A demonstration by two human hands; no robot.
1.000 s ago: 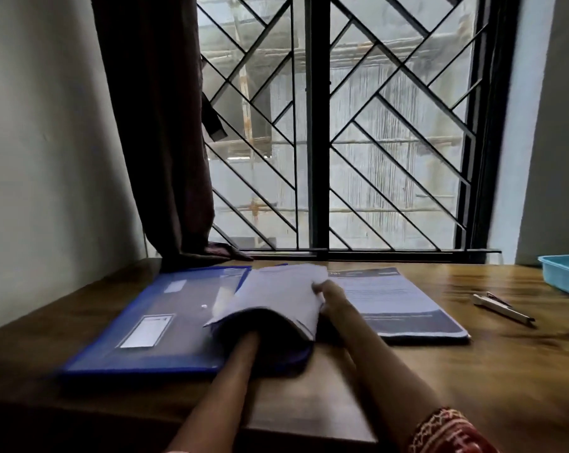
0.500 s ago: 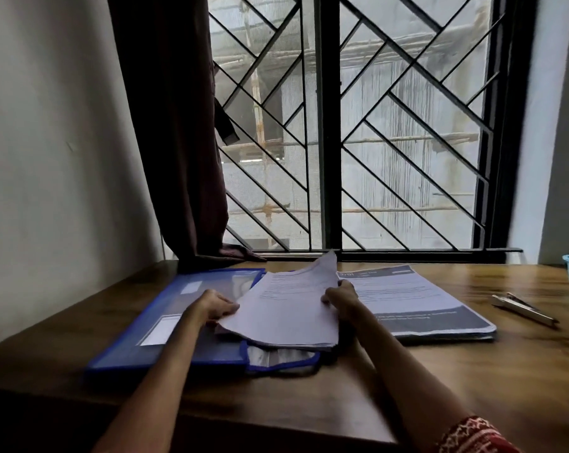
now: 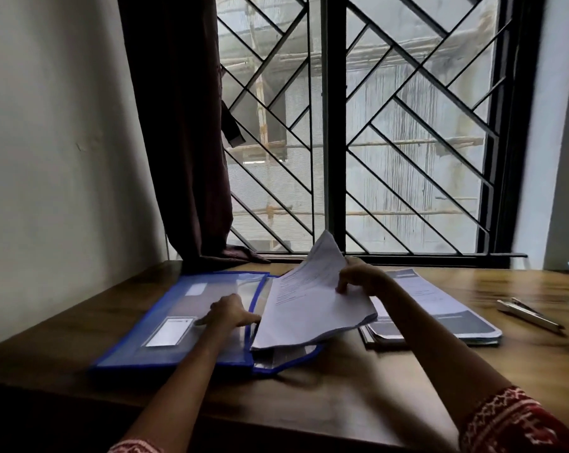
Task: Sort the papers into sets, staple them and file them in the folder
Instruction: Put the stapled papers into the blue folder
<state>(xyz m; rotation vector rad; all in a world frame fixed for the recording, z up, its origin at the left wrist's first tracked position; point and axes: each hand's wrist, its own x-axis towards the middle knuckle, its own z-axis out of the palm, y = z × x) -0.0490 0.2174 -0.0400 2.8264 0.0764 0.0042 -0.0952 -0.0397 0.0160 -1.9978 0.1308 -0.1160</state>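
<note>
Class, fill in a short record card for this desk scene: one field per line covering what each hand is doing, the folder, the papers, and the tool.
left hand: rests on the blue translucent plastic folder, fingers at its opening
right hand: grips the white paper set, tilted up, lower edge at the folder mouth
other papers: printed stack with dark bands, flat on the wooden desk
tool: metal stapler, right of the stack, untouched

Dim, window-backlit (image 3: 391, 142) (edges blurred)
</note>
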